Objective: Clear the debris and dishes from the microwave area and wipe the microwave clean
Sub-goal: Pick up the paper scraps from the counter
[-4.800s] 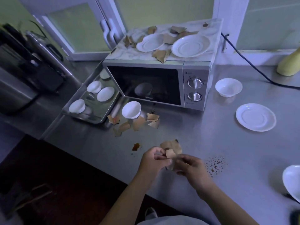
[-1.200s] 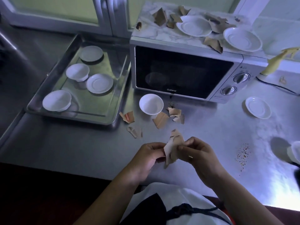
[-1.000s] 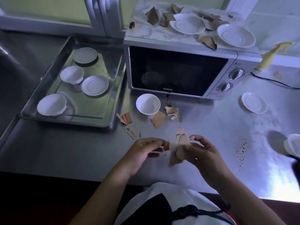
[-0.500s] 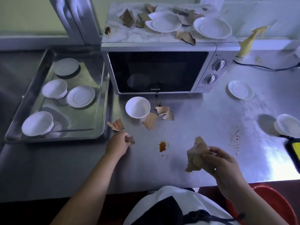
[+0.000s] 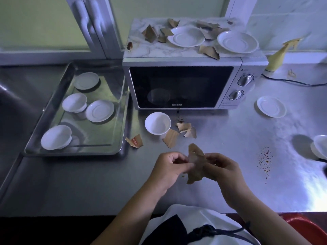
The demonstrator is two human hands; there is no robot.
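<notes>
The fingers [image 5: 183, 165] of the left hand [image 5: 168, 167] are curled and pinch the bundle of brown scraps [image 5: 194, 162]. The right hand [image 5: 223, 172] grips the same bundle from the other side, its fingers bent around the paper. Both hands are together just above the table [image 5: 88, 183], near its front edge. Half a second ago the left hand was stretched out to the left, on a small scrap lying below the red-printed scrap [image 5: 135, 141], and the right hand held the bundle alone. Now that small scrap is gone from the table and the left hand is back at the bundle, so I judge one more piece is collected. Whether it is already tucked in, I cannot tell, because the fingers cover it. Further out, well apart from the fingers, the red-printed scrap lies near the corner of the tray [image 5: 31, 149]. Three loose scraps [image 5: 171, 138] lie just beside the white bowl [image 5: 158, 123], in front of the microwave [image 5: 180, 87]. On its top, more torn pieces [image 5: 208, 51] lie around two saucers [image 5: 186, 36]. A speckled stain [image 5: 264, 160] is on the table to the right. I think the clearing is only begun, and the wiping is not yet started. A red bin [image 5: 304, 227] shows at the lower right, probably the place for the bundle.
</notes>
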